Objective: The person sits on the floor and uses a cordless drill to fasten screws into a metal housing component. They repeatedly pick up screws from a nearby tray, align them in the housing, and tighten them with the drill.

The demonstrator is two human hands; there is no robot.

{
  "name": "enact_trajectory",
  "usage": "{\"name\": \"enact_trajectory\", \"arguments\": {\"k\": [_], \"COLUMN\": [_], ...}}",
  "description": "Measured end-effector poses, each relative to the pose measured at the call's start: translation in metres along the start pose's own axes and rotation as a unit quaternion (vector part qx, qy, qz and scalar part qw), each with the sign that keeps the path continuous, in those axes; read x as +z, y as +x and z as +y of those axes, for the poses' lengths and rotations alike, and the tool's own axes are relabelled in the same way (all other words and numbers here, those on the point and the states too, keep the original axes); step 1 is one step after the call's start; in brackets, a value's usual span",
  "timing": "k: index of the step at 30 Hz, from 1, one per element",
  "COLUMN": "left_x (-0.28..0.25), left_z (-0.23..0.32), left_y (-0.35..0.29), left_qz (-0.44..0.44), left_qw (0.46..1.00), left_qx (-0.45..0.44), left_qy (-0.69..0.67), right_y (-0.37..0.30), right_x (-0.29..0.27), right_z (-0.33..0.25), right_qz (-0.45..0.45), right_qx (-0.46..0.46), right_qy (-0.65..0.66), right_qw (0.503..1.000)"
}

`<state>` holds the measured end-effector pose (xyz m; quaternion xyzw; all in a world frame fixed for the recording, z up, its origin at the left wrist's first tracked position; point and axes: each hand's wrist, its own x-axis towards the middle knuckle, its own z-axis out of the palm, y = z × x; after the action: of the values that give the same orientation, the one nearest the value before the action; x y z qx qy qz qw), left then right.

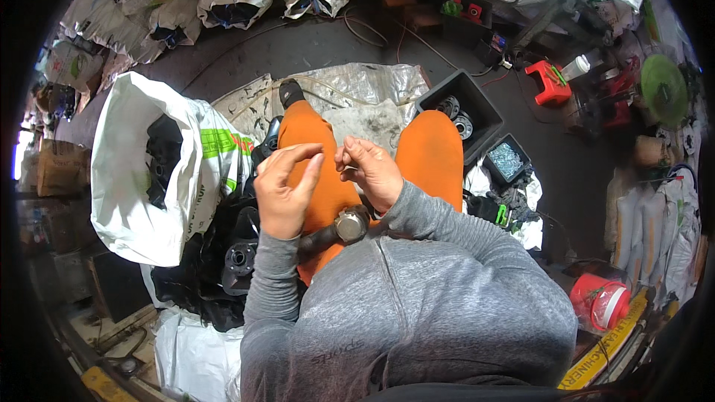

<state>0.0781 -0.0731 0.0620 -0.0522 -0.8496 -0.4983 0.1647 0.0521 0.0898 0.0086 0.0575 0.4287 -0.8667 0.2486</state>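
Note:
My left hand (pixel 284 187) is raised over my lap, thumb and forefinger curved with a gap between them and nothing visible in it. Close to its right, my right hand (pixel 372 173) is closed, with thumb and fingers pressed together; whatever they may hold is too small to make out. Below the hands, a dark bar with a round metal end (pixel 351 225) lies across my lap, partly hidden by my sleeve. Left of my left wrist is a black flanged part (pixel 240 257) with a round hub, among other black parts.
A white sack (pixel 123 201) holding black parts stands open at left. Right of my knee are a grey bin (pixel 482 104) with round metal parts and a small tray (pixel 527 150) of small fasteners. Red containers (pixel 547 83) stand farther right; filled sacks (pixel 234 0) line the back.

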Motion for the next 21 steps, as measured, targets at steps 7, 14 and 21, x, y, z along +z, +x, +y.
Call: {"name": "enact_trajectory", "arguments": {"k": [7,14,21], "left_x": [0.024,0.030,0.037], "left_z": [0.024,0.028,0.028], "left_y": [0.014,0.022,0.028], "left_qz": [-0.046,-0.048,-0.056], "left_qw": [0.997,0.995,0.997], "left_qx": [-0.011,-0.031,-0.020], "left_qy": [-0.054,-0.079,-0.048], "right_y": [-0.005,-0.001,0.003], "right_x": [-0.005,-0.009,-0.014], "right_z": [-0.008,-0.010,-0.011], "right_qz": [0.028,0.018,0.032], "right_qx": [-0.112,-0.151,-0.212], "right_qy": [-0.077,-0.097,-0.117], "right_qw": [0.990,0.984,0.970]}}
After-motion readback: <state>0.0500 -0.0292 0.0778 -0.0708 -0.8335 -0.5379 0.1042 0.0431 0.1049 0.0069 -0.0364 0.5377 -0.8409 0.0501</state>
